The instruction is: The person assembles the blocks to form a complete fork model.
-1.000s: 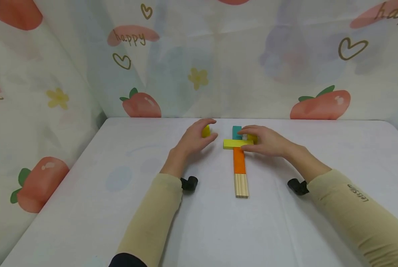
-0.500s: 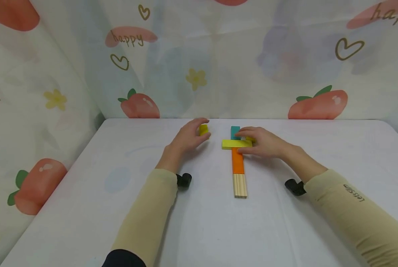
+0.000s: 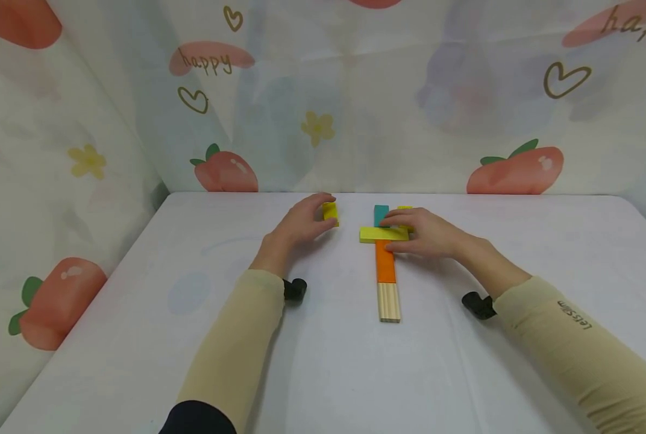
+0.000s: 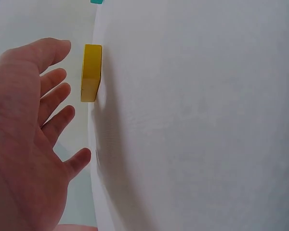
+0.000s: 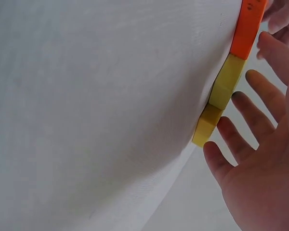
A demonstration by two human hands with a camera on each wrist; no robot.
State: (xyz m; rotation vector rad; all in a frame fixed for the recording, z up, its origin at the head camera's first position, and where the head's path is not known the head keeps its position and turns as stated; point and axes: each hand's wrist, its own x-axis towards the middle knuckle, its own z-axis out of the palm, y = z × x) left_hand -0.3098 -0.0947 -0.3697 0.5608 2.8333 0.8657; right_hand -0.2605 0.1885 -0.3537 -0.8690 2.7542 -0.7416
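Note:
Near the back of the table, my left hand is held around a yellow block with thumb and fingers apart. The left wrist view shows a gap between those fingers and the block. A column of blocks lies to the right: teal, a crosswise lime block, orange and plain wood. Over its upper right side hovers my right hand, fingers spread, partly hiding another yellow block. The right wrist view shows that block beside the lime one.
A white cloth covers the table. Its back edge meets a printed curtain, which also hangs along the left side. A black wrist camera sits at the left cuff, another camera at the right.
My left hand has drawn slightly left, its fingertips pulling back past the yellow block. More of the yellow block behind my right hand shows now. The column stays put while the view shifts a little.

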